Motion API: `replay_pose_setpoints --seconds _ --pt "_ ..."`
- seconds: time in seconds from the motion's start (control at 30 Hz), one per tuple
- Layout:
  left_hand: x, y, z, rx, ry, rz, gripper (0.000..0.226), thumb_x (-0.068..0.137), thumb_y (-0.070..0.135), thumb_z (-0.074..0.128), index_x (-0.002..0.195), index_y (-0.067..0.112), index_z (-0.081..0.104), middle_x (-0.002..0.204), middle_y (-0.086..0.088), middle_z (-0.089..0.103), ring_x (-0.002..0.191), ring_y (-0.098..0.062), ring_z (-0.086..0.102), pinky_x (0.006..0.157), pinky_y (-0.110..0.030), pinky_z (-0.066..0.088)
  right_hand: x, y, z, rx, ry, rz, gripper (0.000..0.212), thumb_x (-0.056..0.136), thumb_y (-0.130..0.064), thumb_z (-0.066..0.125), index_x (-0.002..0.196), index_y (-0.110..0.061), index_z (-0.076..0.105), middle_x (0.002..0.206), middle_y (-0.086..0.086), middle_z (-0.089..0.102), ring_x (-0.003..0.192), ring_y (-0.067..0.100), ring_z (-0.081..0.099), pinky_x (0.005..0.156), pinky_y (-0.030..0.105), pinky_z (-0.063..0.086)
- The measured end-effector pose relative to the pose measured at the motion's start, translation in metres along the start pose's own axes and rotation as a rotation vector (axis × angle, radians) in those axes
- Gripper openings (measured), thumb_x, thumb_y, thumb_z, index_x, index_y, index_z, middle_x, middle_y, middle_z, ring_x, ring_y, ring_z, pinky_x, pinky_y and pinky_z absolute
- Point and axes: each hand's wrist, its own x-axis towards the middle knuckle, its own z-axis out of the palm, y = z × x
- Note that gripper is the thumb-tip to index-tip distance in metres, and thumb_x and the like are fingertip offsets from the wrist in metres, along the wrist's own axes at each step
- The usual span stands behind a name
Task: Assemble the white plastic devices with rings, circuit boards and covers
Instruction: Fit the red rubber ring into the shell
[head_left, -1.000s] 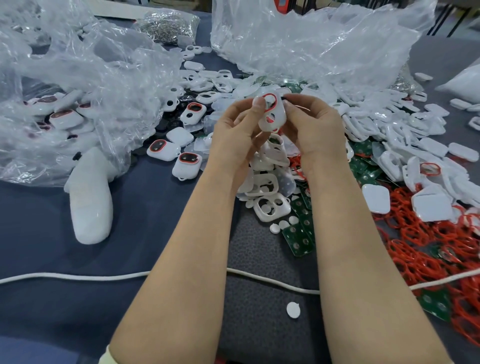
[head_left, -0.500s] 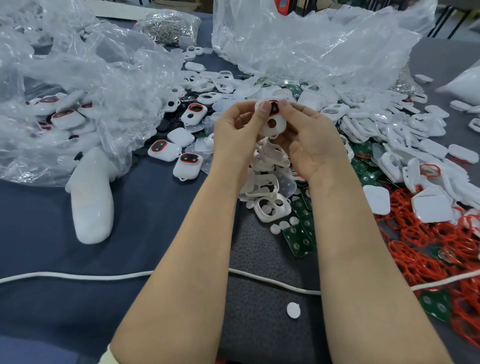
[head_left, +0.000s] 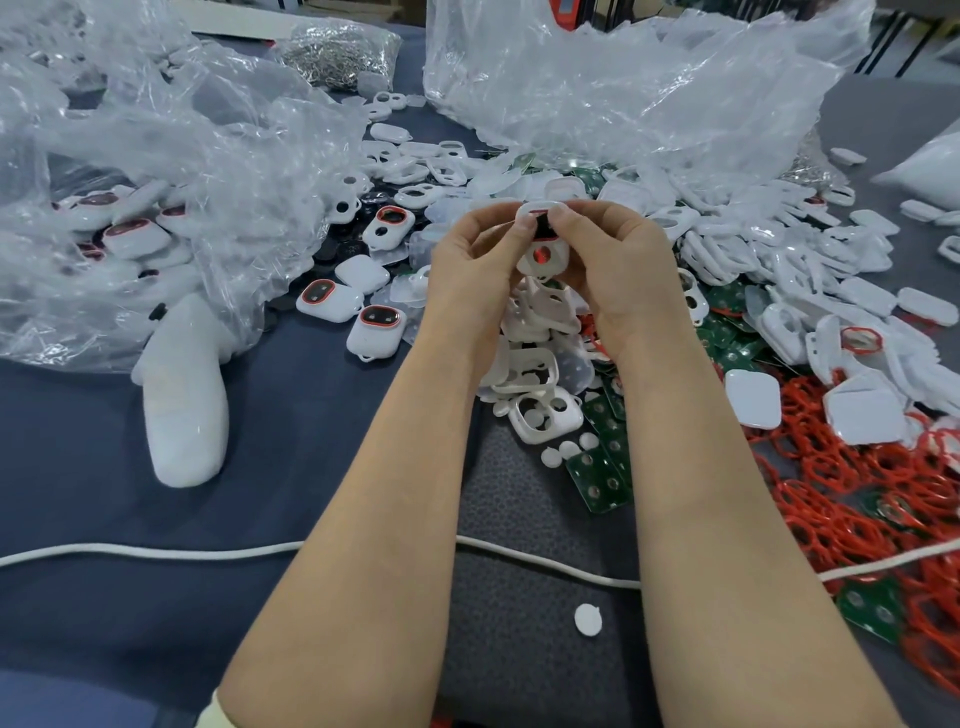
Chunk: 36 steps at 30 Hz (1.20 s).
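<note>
A: Where is the piece being worked on?

B: Held up over the table, between both hands. It's a white plastic shell (head_left: 540, 267) with two openings. The left hand (head_left: 475, 254) pinches its left edge and the right hand (head_left: 618, 260) its right edge. Both thumbs press side by side on the upper opening, where something dark and a strip of red show. The round lower opening is uncovered.

A: So the hands are together?

B: Yes, close together and clamped on the shell, with the fingers curled behind it.

A: What lies around that shell?

B: Just nearer than it, a pile of empty white frames (head_left: 545, 410). Nearer and to the right are green circuit boards (head_left: 602, 478). Farther right is a heap of red rubber rings (head_left: 857, 499), with flat white square covers (head_left: 753, 400) at its far edge. Left of the shell, closed white devices (head_left: 327, 301) with red-rimmed windows lie on the dark blue cloth (head_left: 104, 467). Farther left is a crumpled clear plastic bag (head_left: 182, 171) with a white oblong lump (head_left: 184, 400) at its edge. Beyond the shell is a second clear bag (head_left: 623, 83). Well nearer than the shell, a white cord (head_left: 156, 553) crosses the cloth, and a small white disc (head_left: 588, 619) lies just on its near side.
</note>
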Motion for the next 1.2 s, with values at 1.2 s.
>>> replay_pose_setpoints --seconds 1.2 --pt "-0.004 0.009 0.000 -0.262 -0.128 -0.159 0.009 0.097 0.008 0.052 0.097 0.010 0.060 0.087 -0.004 0.066 0.071 -0.010 0.064 0.067 -0.018 0.052 -0.003 -0.006 -0.012 0.410 -0.254 0.220 0.010 0.091 -0.009 0.058 0.094 -0.004 0.067 0.082 0.006 0.068 0.073 0.014 0.065 0.070 0.021 0.054"
